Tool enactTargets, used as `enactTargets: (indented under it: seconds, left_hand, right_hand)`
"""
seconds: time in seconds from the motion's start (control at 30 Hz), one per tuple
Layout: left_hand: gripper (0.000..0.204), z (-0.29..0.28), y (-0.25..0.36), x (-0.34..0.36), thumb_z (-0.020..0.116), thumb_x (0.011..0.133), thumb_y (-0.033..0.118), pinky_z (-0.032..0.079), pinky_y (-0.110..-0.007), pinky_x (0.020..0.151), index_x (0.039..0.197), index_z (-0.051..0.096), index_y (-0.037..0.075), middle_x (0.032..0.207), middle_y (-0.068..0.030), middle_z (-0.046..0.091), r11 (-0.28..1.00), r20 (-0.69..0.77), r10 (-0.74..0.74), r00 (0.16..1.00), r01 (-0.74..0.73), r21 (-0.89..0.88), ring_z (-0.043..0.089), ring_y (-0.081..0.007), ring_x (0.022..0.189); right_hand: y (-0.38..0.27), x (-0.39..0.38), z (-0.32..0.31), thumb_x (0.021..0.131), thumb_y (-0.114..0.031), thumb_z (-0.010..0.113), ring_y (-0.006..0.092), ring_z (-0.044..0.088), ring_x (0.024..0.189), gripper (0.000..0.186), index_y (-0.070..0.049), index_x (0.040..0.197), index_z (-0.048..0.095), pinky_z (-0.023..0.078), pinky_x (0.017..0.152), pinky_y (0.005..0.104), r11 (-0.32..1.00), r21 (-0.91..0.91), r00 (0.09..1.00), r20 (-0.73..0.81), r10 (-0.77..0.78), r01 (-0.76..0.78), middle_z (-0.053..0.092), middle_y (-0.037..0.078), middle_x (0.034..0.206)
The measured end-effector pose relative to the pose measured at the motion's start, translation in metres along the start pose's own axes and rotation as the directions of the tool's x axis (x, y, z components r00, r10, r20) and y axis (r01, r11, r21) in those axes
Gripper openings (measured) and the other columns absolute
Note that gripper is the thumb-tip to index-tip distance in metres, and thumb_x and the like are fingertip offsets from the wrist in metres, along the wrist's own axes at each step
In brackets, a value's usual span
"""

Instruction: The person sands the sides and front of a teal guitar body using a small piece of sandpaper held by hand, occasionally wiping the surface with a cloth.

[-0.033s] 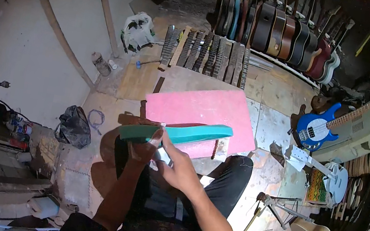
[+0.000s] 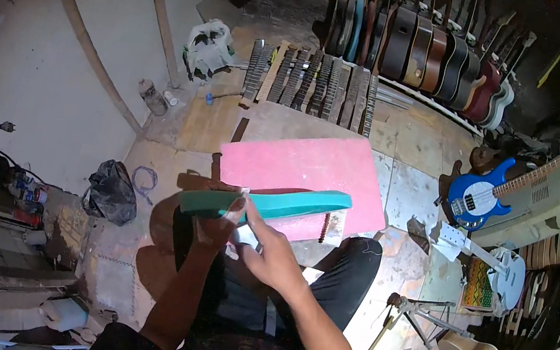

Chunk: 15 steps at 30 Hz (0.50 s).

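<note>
A turquoise guitar body (image 2: 290,204), seen nearly edge-on, lies tilted across my lap, its left end nearer to me. My left hand (image 2: 216,228) grips it from below near that left end, the fingers mostly hidden beneath. Against the near edge, my right hand (image 2: 273,255) is closed around a small pale sheet (image 2: 246,237), a cloth or paper, with its thumb up by the rim. Behind the body, a pink board (image 2: 305,161) rests flat in front of my knees.
Several guitar necks (image 2: 311,83) lie in a row beyond the board. Farther back hangs a rack of guitars (image 2: 422,46). At right are a blue bass guitar (image 2: 481,192), a pale guitar (image 2: 508,275) and a metal stand (image 2: 420,316). A black plastic bag (image 2: 113,192) sits at left.
</note>
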State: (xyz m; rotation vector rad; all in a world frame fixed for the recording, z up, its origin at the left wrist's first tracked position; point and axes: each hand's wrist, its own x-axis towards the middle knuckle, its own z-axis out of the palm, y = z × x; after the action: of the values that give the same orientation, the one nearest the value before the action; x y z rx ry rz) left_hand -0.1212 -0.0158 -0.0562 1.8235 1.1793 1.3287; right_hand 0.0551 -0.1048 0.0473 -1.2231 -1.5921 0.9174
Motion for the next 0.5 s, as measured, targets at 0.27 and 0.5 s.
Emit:
enactTargets:
  seconds: [0.27, 0.5]
  left_hand:
    - [0.032, 0.002, 0.019, 0.009, 0.084, 0.085, 0.01, 0.052, -0.036, 0.07, 0.107, 0.063, 0.002, 0.093, -0.0089, 0.067, 0.996, -0.093, -0.064, 0.994, 0.068, 0.049, 0.064, -0.0201, 0.08]
    - [0.022, -0.008, 0.018, 0.01, 0.073, 0.092, 0.013, 0.052, -0.033, 0.076, 0.108, 0.063, 0.003, 0.096, -0.004, 0.066, 0.811, -0.058, -0.169, 0.984, 0.105, -0.576, 0.063, -0.0176, 0.083]
  right_hand:
    - [0.077, -0.02, -0.067, 0.084, 0.002, 0.062, 0.0448, 0.072, 0.101, 0.092, -0.03, 0.164, 0.03, 0.058, 0.084, 0.0511, 0.867, -0.214, 0.865, -0.347, 0.363, -0.45, 0.07, 0.029, 0.119]
    - [0.16, -0.03, -0.102, 0.086, 0.006, 0.058, 0.0251, 0.074, 0.1, 0.085, -0.012, 0.164, 0.031, 0.058, 0.083, 0.0388, 0.851, 0.238, 0.767, -0.369, 0.525, -0.468, 0.067, 0.022, 0.134]
